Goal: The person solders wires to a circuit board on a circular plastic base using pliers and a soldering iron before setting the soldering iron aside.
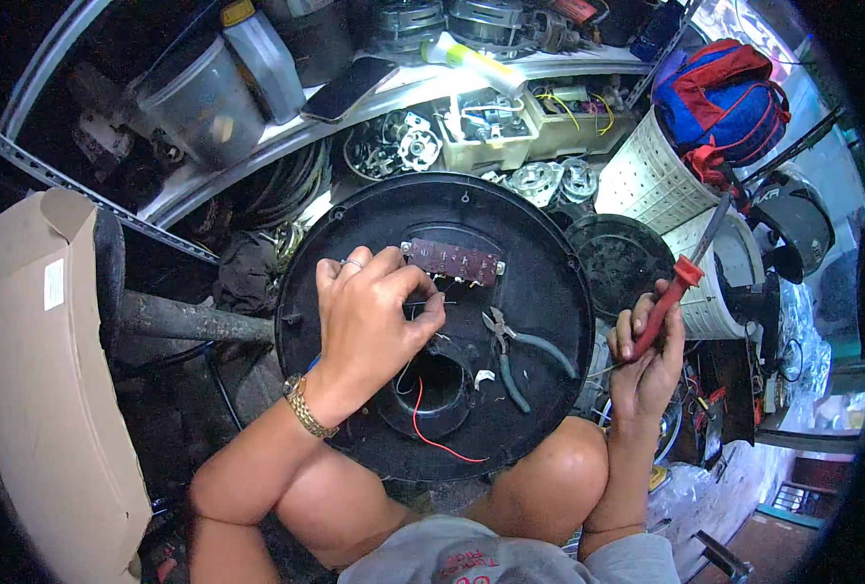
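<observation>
Pretty packed workshop, with a shelf (408,86) full of parts running along the far side. Big cardboard box (48,389) stands on the left, and a white perforated basket (637,185) with a blue and red bag (720,97) on top is over at far right. Right by the knees there's a black round base (544,282) with most of the action. Left hand (369,307) is over it, fingers curled and thumb up against the index finger; can't tell if anything's pinched in there. Right hand (647,360) is out past the right edge, gripping a red-handled tool (658,321), metal shaft pointing far and right. Pliers (502,341) lie spread on the base's right half. Brown switch strip (452,261) sits toward the far side, just beside the left fingertips. Thin red wire (416,420) curls along the near side, and a tiny white scrap (484,378) lies beside the pliers.
</observation>
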### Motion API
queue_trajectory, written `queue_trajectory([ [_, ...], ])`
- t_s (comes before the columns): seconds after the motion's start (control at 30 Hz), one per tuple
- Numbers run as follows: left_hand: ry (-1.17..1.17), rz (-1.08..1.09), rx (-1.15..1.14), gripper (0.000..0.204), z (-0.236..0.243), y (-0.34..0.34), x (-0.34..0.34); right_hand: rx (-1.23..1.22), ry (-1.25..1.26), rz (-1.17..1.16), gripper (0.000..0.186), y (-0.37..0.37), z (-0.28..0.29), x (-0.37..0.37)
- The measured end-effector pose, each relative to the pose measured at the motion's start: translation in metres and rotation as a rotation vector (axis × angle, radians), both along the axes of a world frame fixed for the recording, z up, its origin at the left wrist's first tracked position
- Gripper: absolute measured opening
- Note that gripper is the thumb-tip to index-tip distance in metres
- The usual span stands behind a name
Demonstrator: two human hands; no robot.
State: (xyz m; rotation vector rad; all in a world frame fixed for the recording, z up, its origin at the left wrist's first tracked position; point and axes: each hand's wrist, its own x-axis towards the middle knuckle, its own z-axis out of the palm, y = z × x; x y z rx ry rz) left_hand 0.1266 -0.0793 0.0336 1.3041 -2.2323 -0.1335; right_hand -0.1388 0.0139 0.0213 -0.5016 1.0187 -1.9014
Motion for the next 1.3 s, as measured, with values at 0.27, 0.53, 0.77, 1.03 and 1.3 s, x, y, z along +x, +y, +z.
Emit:
queue_trajectory([
  [0.27, 0.045, -0.056, 0.025, 0.014, -0.001, 0.001, 0.006, 0.0, 0.023, 0.008, 0.038, 0.002, -0.003, -0.003],
  [0.53, 0.012, -0.148, 0.098, 0.014, 0.011, 0.007, 0.031, 0.07, 0.154, 0.006, 0.034, 0.001, -0.002, 0.0],
  [0.77, 0.171, -0.142, 0.045, 0.014, 0.009, -0.005, 0.045, 0.145, 0.347, -0.023, 0.03, -0.001, 0.003, -0.007],
  [1.03, 0.167, -0.078, -0.103, 0.014, 0.019, 0.011, 0.04, 0.221, 0.759, 0.099, 0.029, 0.014, 0.022, -0.016],
  [1.3, -0.04, 0.052, -0.013, 0.022, 0.015, 0.044, -0.007, 0.075, 1.193, 0.071, 0.025, 0.036, 0.047, -0.017],
])
